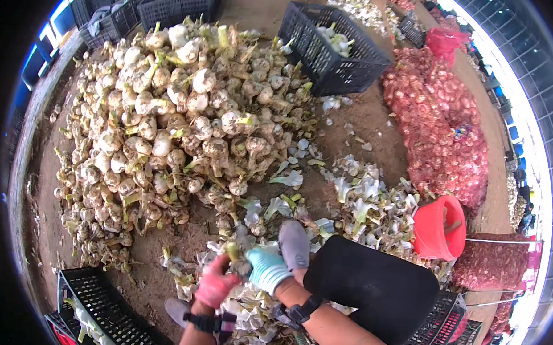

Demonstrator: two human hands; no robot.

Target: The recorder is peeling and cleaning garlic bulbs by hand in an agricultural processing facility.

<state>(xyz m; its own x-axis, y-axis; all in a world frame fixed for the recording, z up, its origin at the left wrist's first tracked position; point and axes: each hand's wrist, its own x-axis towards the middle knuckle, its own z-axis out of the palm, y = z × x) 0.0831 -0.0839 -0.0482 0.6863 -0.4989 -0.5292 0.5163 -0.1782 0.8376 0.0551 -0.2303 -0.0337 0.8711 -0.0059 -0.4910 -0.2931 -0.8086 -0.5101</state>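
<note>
Garlic bulb: is sitting blurred between both hands, lower centre
Red-gloved left hand: fingers are gripping the bulb
Striped-gloved right hand: fingers are bending beside it; grip, cannot tell
Around: garlic pile is filling upper left, red bucket tilting at right
Hidden: black-clad knee is blocking peelings; lower-left crate is running off-frame

- No words or numbers can be read.
- The little blue patch on the big red net sack is too blurry to read.
</note>
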